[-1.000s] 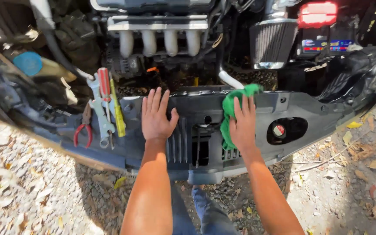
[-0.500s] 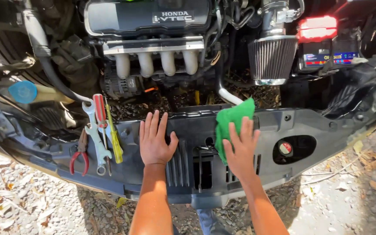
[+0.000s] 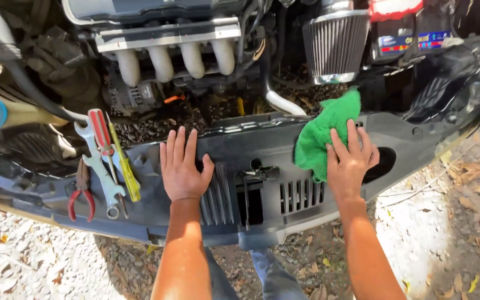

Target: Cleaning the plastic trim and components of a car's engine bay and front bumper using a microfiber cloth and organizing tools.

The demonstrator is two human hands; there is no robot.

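Change: since a moment ago the green cloth [image 3: 324, 133] has slid up and outward along the front panel [image 3: 251, 147], spread wider toward the cone air filter [image 3: 335, 47]; it looks like a wiping stroke under way.
Right hand [image 3: 352, 164]: palm down, fingers splayed and released, pressing the cloth's lower edge to the panel; nothing gripped.
Left hand [image 3: 181, 166]: flat on the panel left of the hood latch [image 3: 254, 178], fingers straight and open, bracing.
Arms: both forearms straight, reaching forward from below.
Tools: a spanner [image 3: 98, 166], a red-handled screwdriver [image 3: 102, 136], a yellow screwdriver [image 3: 126, 172] and pliers [image 3: 81, 191] lie at the panel's left end, well apart from the cloth.
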